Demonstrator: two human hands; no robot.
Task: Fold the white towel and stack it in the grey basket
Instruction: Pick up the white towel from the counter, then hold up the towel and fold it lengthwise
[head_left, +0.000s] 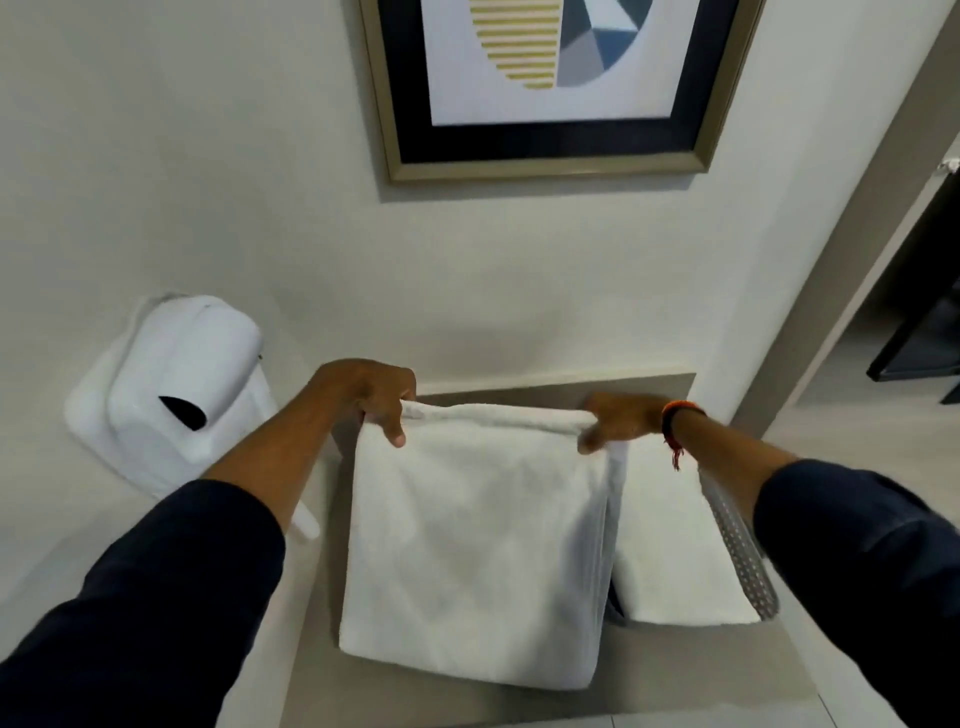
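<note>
White terry cloth is pinched at both top corners: the left hand (371, 397) holds one corner of the folded white towel (475, 540) in a closed grip, and the right hand (621, 418) clamps the other. The towel hangs flat in the air in front of the grey dotted fabric basket (745, 566), which already holds another folded white towel (670, 561). It looks soft, limp and light, so the corners are the sensible hold. Its folded top edge runs left to right; the long axis hangs downward.
</note>
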